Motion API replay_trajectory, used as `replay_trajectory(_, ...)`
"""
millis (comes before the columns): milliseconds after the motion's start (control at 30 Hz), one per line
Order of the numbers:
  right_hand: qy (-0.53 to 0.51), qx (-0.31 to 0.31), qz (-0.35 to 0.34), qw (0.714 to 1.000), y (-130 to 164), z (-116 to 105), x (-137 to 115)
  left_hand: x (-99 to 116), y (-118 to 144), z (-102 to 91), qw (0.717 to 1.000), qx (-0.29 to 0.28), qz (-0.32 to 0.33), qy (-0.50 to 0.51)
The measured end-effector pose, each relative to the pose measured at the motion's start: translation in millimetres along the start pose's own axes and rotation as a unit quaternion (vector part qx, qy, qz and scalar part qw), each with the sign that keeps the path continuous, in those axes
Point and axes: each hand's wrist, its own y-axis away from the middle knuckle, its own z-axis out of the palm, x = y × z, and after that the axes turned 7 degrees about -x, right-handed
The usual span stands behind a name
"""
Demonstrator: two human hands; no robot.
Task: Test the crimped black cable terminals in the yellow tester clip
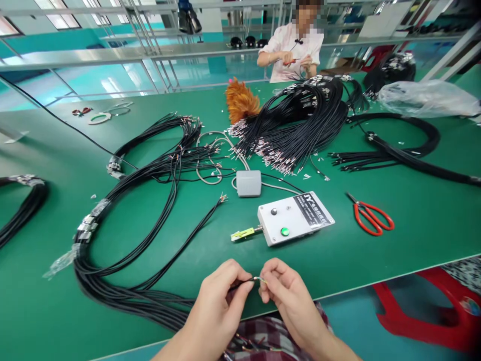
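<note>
My left hand (224, 296) pinches a black cable (236, 286) just behind its stripped end, near the table's front edge. Thin coloured inner wires (259, 279) stick out of that end toward the right. On those wires the thumb and fingers of my right hand (283, 291) are closed. A long bundle of black cables (112, 296) curves in from the left and passes behind my left hand. Beyond my hands lies a white box-shaped machine (283, 213) with a green button, a black knob and a yellow-green clip (242, 234) on its shaft.
Red-handled scissors (372, 215) lie to the right. Behind the machine are a grey pedal switch (248, 183), a large cable heap (300, 115) and an orange duster (240, 100). Across the table a person (291, 50) handles a cable. A red stool (424, 311) stands at lower right.
</note>
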Motion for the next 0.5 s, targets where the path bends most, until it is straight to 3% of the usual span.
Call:
replay_trajectory(267, -0.046, -0.014, 0.013, 0.999, -3, 4, -7, -5, 3, 2.9, 0.998, -0.004, -0.045, 0.047)
replay_trajectory(500, -0.058, -0.026, 0.028, 0.998, -1, 8, 4, -3, 0, 5.5, 0.993, 0.027, -0.062, 0.098)
